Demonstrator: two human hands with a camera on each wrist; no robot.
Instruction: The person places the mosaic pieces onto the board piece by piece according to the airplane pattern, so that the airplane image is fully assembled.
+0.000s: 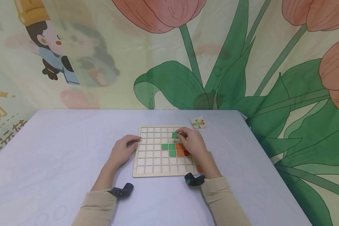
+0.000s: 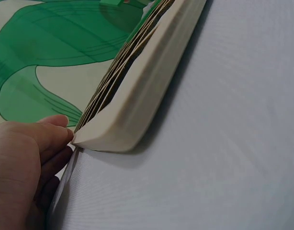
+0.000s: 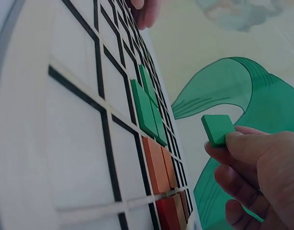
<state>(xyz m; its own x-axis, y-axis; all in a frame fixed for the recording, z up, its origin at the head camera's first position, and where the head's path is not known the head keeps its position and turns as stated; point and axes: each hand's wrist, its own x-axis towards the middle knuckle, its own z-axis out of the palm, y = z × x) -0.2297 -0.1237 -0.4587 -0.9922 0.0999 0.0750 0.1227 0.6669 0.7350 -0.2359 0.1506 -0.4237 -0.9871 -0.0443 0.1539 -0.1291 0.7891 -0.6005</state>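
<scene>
A pale wooden grid board (image 1: 152, 161) lies on the white table. My right hand (image 1: 195, 142) pinches a green square tile (image 3: 218, 130) between thumb and fingers, held above the upper right part of the grid. Several tiles sit in its cells: green tiles (image 1: 172, 146), orange tiles (image 1: 180, 153) and a red tile (image 1: 186, 153), which the right hand partly covers. At the board's left edge, my left hand (image 1: 124, 148) rests with its fingertips touching the rim.
Behind the board's right corner lies a small printed card (image 1: 198, 122) with a coloured pattern. Partly hidden by the right forearm, a loose orange tile (image 1: 199, 168) and a green tile (image 1: 210, 153) show right of the board. A flower-printed backdrop (image 1: 169, 84) stands behind the table.
</scene>
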